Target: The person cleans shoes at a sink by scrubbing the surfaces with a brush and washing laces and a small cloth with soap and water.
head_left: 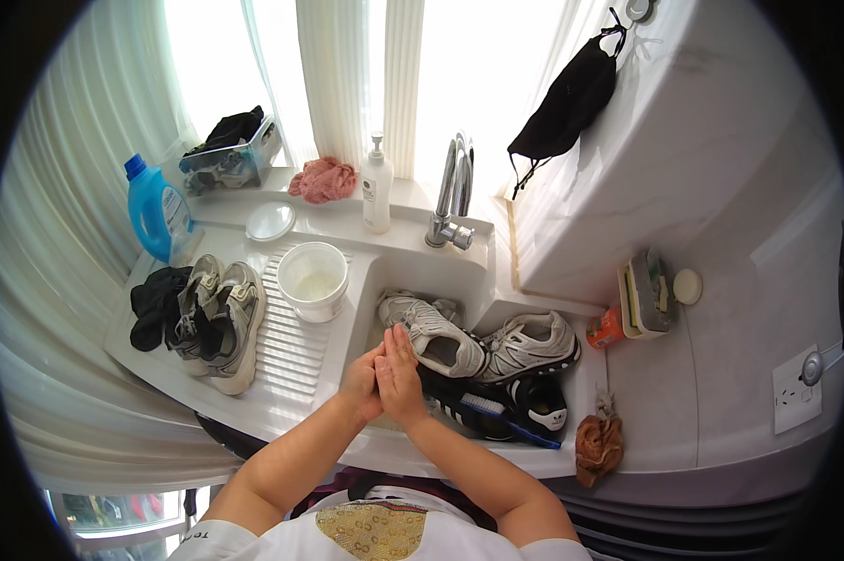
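My left hand (359, 381) and my right hand (399, 379) are pressed palm to palm over the near left part of the white sink (583, 393). The right fingers lie stretched out; the left fingers are partly hidden behind them. Nothing shows between the palms. Just beyond my fingertips lies a grey-white sneaker (431, 332), with another pale sneaker (534, 344) to its right. Nearer to me in the sink are a black shoe (541, 397) and a blue scrub brush (497, 413). Part of the dark footwear is hidden beneath the brush and pale sneakers.
On the ribbed drainboard (291, 369) stand a white bucket (312, 280) and a pair of grey sneakers (235, 323). Behind are a blue detergent bottle (158, 210), a pink cloth (324, 179), a pump bottle (376, 187) and the faucet (453, 201). A brown cloth (598, 447) hangs at right.
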A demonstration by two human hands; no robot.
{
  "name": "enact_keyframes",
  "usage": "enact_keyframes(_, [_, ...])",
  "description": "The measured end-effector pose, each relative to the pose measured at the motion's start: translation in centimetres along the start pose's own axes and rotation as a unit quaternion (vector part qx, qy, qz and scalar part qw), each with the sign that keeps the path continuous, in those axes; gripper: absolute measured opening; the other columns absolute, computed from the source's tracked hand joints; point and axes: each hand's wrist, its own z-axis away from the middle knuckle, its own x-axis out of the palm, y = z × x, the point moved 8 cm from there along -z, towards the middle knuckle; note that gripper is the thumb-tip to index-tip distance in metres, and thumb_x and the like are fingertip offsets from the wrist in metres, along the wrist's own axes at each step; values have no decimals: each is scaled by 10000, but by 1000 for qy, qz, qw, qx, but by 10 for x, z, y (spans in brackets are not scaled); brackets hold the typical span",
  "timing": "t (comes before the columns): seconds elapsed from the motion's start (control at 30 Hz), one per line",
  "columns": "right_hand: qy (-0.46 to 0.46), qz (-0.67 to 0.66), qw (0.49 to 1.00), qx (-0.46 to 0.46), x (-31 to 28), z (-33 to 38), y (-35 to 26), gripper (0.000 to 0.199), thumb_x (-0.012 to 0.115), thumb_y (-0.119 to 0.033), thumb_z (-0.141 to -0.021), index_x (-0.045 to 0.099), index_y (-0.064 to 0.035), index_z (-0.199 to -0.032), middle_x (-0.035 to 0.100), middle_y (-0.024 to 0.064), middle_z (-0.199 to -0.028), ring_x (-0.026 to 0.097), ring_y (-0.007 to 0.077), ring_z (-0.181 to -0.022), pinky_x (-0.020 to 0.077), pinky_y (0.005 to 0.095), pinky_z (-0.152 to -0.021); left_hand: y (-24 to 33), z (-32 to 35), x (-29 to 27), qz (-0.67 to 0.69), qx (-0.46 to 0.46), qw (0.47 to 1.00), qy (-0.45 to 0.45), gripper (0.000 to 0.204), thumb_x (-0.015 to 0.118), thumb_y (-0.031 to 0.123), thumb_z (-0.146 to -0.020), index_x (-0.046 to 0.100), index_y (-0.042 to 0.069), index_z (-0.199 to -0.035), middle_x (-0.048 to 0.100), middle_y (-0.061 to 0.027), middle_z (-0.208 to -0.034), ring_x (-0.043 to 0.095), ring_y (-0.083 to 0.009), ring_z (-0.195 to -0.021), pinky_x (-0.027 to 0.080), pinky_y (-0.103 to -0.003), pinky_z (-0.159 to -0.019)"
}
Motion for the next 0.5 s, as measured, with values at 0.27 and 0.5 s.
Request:
enact_keyframes(0.27, [76, -43, 985, 147, -17, -16, 27, 489, 410, -223, -915, 344, 31, -1327, 272, 240, -1402, 214, 353, -1328, 138, 405, -1085, -15, 4, 5, -62, 0, 998, -33, 372, 352, 313, -955, 420, 73, -1231, 534, -89, -1127, 531, -221, -1028, 449, -351, -864])
enact_keyframes(0.5, [11, -49, 997, 64, 12, 11, -3, 471, 390, -205, -922, 347, 37, -1324, 275, 216, -1411, 240, 332, -1324, 166, 369, -1082, -4, -10, -16, -24, 29, 998, 46, 321, 354, 272, -956, 474, 74, -1179, 493, -65, -1188, 532, -210, -1009, 433, -367, -881])
